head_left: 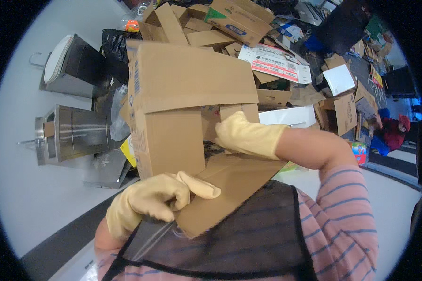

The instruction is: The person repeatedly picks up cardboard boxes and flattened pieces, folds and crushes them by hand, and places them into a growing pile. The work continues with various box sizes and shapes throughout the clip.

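Observation:
A large brown cardboard box [173, 140] stands tilted before me, one long flap folded down toward my apron. Pale yellow gloves cover both hands. My left hand [150, 199] is at the left edge of the near flap [229, 187], its thumb laid across the top and its other fingers curled by the edge. At the box's opening, my right hand [248, 136] is closed around the inner right flap [241, 112]; its fingertips are partly hidden. Little of the box's inside shows.
Behind the box rises a pile of flattened and opened cartons [239, 28]. A white printed sheet of card [276, 63] lies on it. To the left are metal bins [75, 133] and a black bag [115, 49]. Another person [391, 133] in red is at the far right.

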The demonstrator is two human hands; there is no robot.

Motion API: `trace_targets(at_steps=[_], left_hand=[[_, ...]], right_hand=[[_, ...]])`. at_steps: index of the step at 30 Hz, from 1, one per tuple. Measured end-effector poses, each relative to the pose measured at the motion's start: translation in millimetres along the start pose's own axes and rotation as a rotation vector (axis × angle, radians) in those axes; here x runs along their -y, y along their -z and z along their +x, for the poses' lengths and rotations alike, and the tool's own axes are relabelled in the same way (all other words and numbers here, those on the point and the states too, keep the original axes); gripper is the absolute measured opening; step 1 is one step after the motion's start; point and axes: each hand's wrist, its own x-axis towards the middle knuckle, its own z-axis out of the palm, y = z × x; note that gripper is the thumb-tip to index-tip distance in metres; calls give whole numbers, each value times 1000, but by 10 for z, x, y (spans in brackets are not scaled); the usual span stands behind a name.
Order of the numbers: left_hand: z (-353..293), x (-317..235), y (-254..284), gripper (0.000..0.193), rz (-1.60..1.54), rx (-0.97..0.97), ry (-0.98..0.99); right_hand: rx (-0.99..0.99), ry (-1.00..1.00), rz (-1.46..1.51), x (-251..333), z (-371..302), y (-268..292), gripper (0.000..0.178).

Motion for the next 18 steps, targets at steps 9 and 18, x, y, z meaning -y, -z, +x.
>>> trace_targets(at_steps=[9, 18], left_hand=[[630, -43, 413, 30, 1859, 223, 193], [913, -673, 453, 26, 1820, 298, 271]], right_hand=[[-524, 209, -48, -173, -977, -316, 28], [-643, -340, 183, -989, -1961, -181, 38]])
